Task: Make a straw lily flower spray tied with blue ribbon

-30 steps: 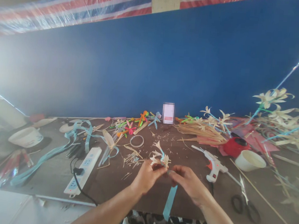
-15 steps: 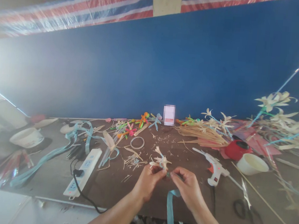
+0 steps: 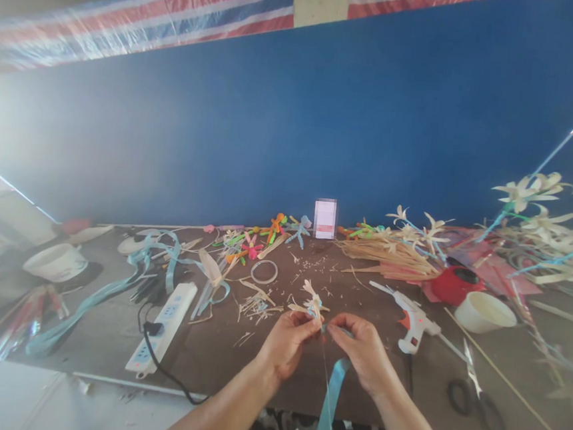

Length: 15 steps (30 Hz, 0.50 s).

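Note:
Between the fingers of my left hand (image 3: 286, 341) is a small pale flower (image 3: 313, 301) of dried strips, its petals pointing up and away. My right hand (image 3: 362, 349) is closed in a pinch on a light blue ribbon (image 3: 331, 399), close to the flower's base. The ribbon's loose end hangs below my right hand past the table's front edge. A thin thread also runs down beside it. Both sets of fingertips nearly meet, and they partly hide the flower's stem.
A glue gun (image 3: 415, 320) and black-handled scissors (image 3: 476, 389) lie to the right, near a cream cup (image 3: 486, 313). On the left are a power strip (image 3: 163, 328) and more blue ribbon (image 3: 87, 318). Straw strips (image 3: 387, 259) and a clear ring (image 3: 264, 272) lie farther back.
The flower has tipped slightly more upright in my left hand. My right hand has shifted a little to the right, and the hanging ribbon has swung and turned.

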### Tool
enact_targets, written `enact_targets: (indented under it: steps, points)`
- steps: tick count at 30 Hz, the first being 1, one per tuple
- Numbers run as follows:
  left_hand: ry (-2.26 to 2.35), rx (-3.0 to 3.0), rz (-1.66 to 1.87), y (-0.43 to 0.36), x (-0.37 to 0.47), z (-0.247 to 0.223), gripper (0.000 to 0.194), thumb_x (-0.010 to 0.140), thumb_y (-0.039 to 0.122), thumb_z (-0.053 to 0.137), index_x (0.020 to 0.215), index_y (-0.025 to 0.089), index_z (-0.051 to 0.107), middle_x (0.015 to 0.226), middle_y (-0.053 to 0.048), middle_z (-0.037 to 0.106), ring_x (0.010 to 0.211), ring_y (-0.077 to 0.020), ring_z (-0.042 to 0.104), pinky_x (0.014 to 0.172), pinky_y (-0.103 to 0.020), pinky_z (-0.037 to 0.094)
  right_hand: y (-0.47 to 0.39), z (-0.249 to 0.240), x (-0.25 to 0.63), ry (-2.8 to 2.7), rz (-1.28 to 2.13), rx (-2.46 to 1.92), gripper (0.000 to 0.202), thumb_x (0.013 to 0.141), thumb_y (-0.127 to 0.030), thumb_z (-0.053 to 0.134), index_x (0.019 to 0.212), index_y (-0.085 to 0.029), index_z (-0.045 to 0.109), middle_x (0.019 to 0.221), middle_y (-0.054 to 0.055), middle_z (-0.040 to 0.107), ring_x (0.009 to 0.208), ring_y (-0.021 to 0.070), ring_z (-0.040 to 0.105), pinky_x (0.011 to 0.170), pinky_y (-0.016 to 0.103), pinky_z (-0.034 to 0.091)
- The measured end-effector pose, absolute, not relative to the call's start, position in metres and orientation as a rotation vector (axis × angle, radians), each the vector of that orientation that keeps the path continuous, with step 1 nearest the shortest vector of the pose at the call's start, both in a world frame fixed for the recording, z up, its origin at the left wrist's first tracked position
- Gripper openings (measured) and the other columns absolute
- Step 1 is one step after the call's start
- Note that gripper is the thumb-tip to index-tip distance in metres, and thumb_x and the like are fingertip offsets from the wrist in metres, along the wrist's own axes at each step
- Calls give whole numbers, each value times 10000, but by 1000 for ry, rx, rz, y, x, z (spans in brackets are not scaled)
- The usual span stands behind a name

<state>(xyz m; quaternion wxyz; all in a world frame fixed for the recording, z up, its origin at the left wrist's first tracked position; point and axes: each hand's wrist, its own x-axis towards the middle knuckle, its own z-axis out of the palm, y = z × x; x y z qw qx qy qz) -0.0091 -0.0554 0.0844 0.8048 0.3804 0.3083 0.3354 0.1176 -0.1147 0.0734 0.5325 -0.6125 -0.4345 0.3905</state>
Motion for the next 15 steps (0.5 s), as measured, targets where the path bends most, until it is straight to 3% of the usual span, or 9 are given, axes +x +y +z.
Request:
enact_targets:
  steps: [15]
  points:
    - [729, 1052, 825, -49, -6, 72, 130, 651, 242, 626, 651, 116, 595, 547, 0, 558, 533, -96, 495, 577, -217, 377, -114, 77, 119, -1164, 769, -1526, 192, 739, -295, 486, 660, -161, 599, 624, 0, 616, 629, 142, 554, 612, 210, 394]
